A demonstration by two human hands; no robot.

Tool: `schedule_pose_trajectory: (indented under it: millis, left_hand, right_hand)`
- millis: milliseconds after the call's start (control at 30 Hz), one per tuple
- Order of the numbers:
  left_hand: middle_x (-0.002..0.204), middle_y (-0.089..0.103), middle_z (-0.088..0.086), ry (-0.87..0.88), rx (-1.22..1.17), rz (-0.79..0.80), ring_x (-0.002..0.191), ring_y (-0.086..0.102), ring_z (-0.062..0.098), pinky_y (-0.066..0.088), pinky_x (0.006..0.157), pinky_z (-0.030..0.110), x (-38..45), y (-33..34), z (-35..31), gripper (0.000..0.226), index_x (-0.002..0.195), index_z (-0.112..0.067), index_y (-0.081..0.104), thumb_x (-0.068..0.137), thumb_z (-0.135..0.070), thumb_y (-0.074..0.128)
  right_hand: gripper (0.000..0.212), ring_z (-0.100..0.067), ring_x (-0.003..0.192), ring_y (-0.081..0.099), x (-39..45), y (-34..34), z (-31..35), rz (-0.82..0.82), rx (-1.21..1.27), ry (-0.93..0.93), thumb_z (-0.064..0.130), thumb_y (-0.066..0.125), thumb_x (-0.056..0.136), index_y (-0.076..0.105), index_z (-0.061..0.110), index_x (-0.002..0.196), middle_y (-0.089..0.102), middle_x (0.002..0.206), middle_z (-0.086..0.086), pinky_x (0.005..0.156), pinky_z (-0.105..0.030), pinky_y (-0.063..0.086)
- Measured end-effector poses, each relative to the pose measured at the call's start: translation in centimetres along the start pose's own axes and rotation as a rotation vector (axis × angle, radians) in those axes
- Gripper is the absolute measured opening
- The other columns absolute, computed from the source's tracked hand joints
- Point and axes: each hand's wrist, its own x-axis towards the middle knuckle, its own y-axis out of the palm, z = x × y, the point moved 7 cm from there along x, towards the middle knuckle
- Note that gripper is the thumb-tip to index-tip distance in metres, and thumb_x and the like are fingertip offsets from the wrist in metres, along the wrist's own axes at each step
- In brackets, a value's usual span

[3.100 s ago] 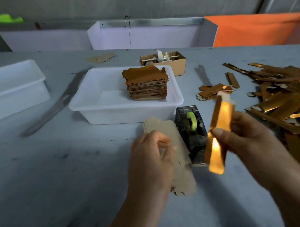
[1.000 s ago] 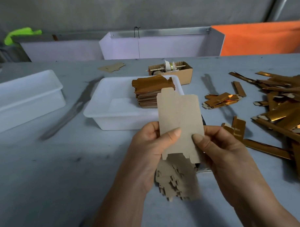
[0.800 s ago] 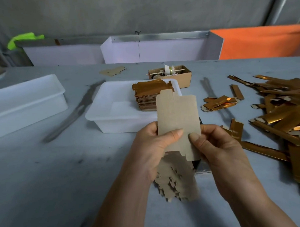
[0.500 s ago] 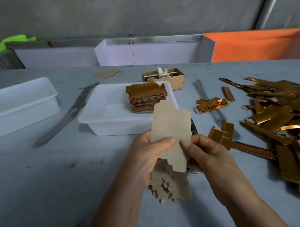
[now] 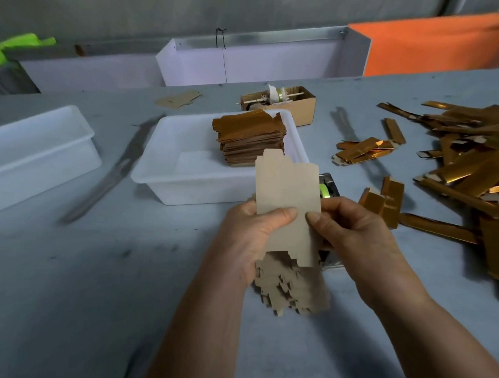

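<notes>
In the middle of the frame both hands hold flat brown card; the left hand point(image 5: 249, 237) is curled round a bunch of card sheets point(image 5: 292, 292), thumb on top and the other fingers hidden behind, so the bunch does not slip; the top sheet point(image 5: 287, 195) sticks up higher than the rest, likely so it can come off alone; the right hand point(image 5: 354, 235) pinches that sheet's right edge, thumb flat on the front, fingers bent behind; both hands are up over the grey table point(image 5: 70, 267), just in front of the white tub point(image 5: 203, 191); a pile of gold cards point(image 5: 250, 143) sits in the tub; shiny folded gold pieces point(image 5: 469, 174) lie spread at the right of the frame.
</notes>
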Motion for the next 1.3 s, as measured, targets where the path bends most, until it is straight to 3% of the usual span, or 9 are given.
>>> schedule_pose_trajectory:
  millis: [100,300,467,633,800,933,1067,1167,1300]
  left_hand:
    - [0.09,0.076,0.008,0.0,0.033,-0.016,0.086,0.072,0.027,0.056,0.087,0.044,0.2,-0.2,0.2,0.019,0.098,-0.013,0.073,0.079,-0.013,0.074]
    - [0.089,0.076,0.007,-0.002,0.092,-0.018,0.086,0.072,0.028,0.056,0.087,0.047,0.3,0.0,0.5,0.016,0.096,-0.016,0.072,0.08,-0.014,0.073]
    - [0.086,0.076,0.004,0.034,0.168,-0.016,0.085,0.072,0.026,0.056,0.087,0.047,0.2,0.5,0.3,0.011,0.089,-0.019,0.071,0.078,-0.019,0.075]
    - [0.089,0.076,0.007,0.023,0.129,-0.004,0.085,0.073,0.028,0.057,0.085,0.048,0.2,1.2,0.7,0.023,0.098,-0.015,0.07,0.075,-0.014,0.078]
    - [0.09,0.076,0.009,0.024,0.105,0.008,0.086,0.072,0.03,0.055,0.087,0.05,0.1,1.6,0.8,0.02,0.093,-0.014,0.072,0.074,-0.013,0.078]
    - [0.086,0.076,0.006,0.045,0.126,-0.04,0.084,0.072,0.029,0.056,0.086,0.049,0.0,1.5,0.6,0.016,0.088,-0.015,0.073,0.073,-0.015,0.08]
    - [0.089,0.076,0.005,0.063,0.139,-0.093,0.086,0.071,0.03,0.056,0.085,0.051,-0.4,1.5,0.7,0.021,0.094,-0.017,0.073,0.074,-0.016,0.079]
    - [0.091,0.075,0.005,0.087,0.145,-0.089,0.09,0.07,0.029,0.056,0.084,0.05,-0.8,1.7,0.6,0.024,0.101,-0.017,0.072,0.078,-0.02,0.076]
    - [0.08,0.075,0.002,0.117,0.152,-0.033,0.077,0.072,0.022,0.059,0.072,0.042,-1.4,2.0,0.6,0.006,0.088,-0.02,0.074,0.083,-0.022,0.071]
  right_hand:
    - [0.004,-0.024,0.085,0.065,0.2,-0.1,-0.1,0.012,-0.045,-0.01,0.024,0.065,0.084,0.067,0.026,0.081,0.068,0.086,-0.007,0.076,-0.044,0.057]
    - [0.006,-0.009,0.08,0.064,-0.1,-0.6,0.1,-0.04,-0.135,-0.061,0.027,0.064,0.086,0.064,0.029,0.08,0.067,0.08,0.007,0.07,-0.029,0.054]
    - [0.007,-0.014,0.08,0.063,-0.7,-1.2,0.0,-0.093,-0.174,-0.08,0.027,0.062,0.088,0.065,0.024,0.082,0.067,0.083,0.001,0.073,-0.035,0.057]
    - [0.007,-0.007,0.074,0.063,-1.0,-2.0,-0.5,-0.084,-0.111,-0.045,0.025,0.064,0.087,0.064,0.025,0.08,0.066,0.08,0.003,0.06,-0.016,0.051]
    - [0.004,-0.02,0.076,0.063,-1.0,-2.4,-0.7,-0.123,-0.099,-0.06,0.022,0.065,0.086,0.063,0.024,0.084,0.065,0.08,-0.007,0.068,-0.029,0.056]
    - [0.009,-0.005,0.063,0.055,-1.4,-2.4,0.3,-0.185,-0.208,-0.148,0.024,0.066,0.084,0.058,0.028,0.084,0.056,0.067,0.007,0.061,-0.02,0.052]
    - [0.01,0.001,0.07,0.053,-2.2,-1.6,1.8,-0.234,-0.358,-0.282,0.027,0.063,0.086,0.057,0.023,0.092,0.056,0.07,0.008,0.056,-0.009,0.046]
    - [0.014,0.0,0.071,0.057,-2.8,-0.7,2.3,-0.201,-0.328,-0.332,0.035,0.057,0.09,0.057,0.023,0.095,0.057,0.072,0.008,0.057,-0.013,0.049]
    - [0.016,-0.004,0.061,0.059,-3.1,0.3,2.5,-0.142,-0.25,-0.355,0.035,0.052,0.093,0.057,0.02,0.095,0.057,0.067,0.007,0.053,-0.015,0.048]
